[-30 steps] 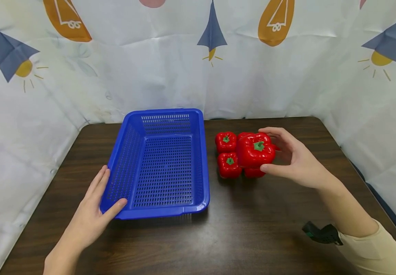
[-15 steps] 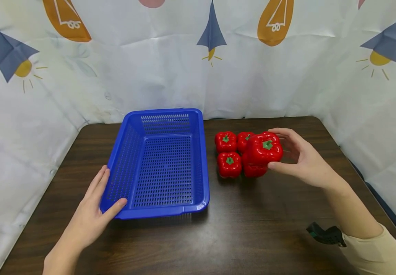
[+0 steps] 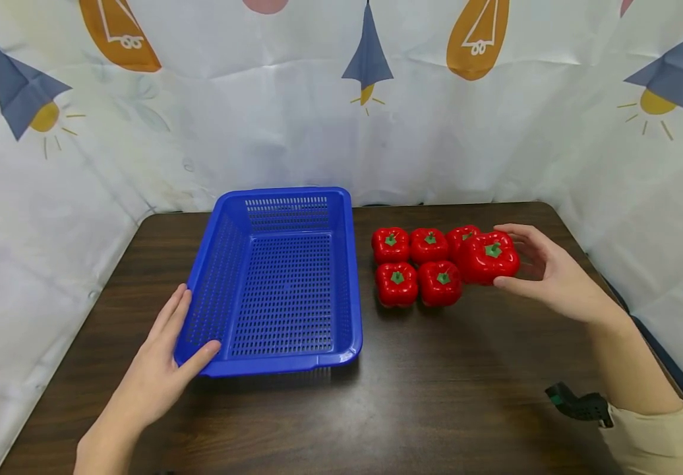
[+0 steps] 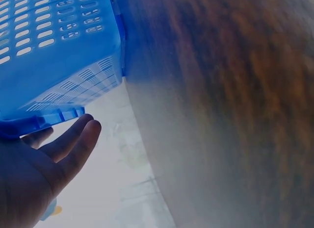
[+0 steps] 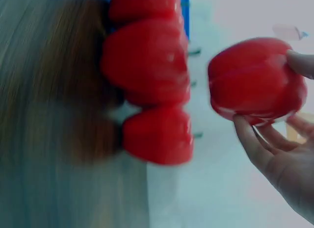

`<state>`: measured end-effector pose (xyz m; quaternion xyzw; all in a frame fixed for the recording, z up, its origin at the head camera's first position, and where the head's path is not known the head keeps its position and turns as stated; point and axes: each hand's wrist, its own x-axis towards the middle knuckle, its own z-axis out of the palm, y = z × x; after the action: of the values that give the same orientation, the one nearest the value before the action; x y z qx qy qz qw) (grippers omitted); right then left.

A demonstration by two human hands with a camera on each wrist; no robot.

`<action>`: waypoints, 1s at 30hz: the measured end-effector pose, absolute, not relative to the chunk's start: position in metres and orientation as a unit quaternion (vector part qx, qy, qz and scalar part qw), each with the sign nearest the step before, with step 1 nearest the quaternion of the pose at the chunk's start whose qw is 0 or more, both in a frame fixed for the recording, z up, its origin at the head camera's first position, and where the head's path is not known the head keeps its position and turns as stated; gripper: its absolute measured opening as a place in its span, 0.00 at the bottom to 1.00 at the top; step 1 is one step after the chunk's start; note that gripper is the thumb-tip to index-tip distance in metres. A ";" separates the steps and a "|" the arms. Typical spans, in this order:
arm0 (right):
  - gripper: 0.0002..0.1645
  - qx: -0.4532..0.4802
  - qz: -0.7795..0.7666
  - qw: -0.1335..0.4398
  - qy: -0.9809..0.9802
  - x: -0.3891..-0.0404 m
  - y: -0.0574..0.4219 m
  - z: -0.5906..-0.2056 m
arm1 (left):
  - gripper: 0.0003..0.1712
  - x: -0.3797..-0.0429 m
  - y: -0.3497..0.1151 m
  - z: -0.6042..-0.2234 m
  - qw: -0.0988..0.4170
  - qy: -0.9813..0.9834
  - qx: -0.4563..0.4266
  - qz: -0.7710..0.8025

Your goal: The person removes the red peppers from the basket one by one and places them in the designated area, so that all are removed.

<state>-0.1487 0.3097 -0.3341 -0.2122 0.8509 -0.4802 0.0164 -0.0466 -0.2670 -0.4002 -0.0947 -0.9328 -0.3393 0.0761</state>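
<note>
My right hand (image 3: pixel 555 277) holds a red bell pepper (image 3: pixel 488 257) with a green stem, thumb on the near side and fingers on the far side. The right wrist view shows this held pepper (image 5: pixel 255 83) raised above the others. Left of it, a back row has three red bell peppers (image 3: pixel 428 246), the rightmost partly covered by the held one. Two more peppers (image 3: pixel 397 284) stand in front. My left hand (image 3: pixel 151 376) rests at the near left corner of a blue plastic basket (image 3: pixel 356 310), fingers straight along its outer side, thumb over the rim.
The slotted blue basket stands left of the peppers with nothing in it. Everything rests on a dark wood table (image 3: pixel 413 409). A white printed cloth (image 3: pixel 294 132) hangs behind the table's far edge. A black wrist device (image 3: pixel 579 402) sits at my right sleeve.
My right hand has moved to the right with the held pepper, uncovering peppers in both rows that it hid before. The left hand and the basket have stayed in place.
</note>
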 end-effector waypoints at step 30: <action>0.42 -0.147 -0.466 0.117 0.865 -0.152 0.347 -0.402 | 0.52 -0.044 -0.267 -0.395 0.054 -0.940 -0.079 -0.329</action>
<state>-0.1517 0.3470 -0.4017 -0.1475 0.8646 -0.4659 0.1173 -0.0437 -0.2670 -0.3946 -0.0787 -0.9395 -0.3290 0.0537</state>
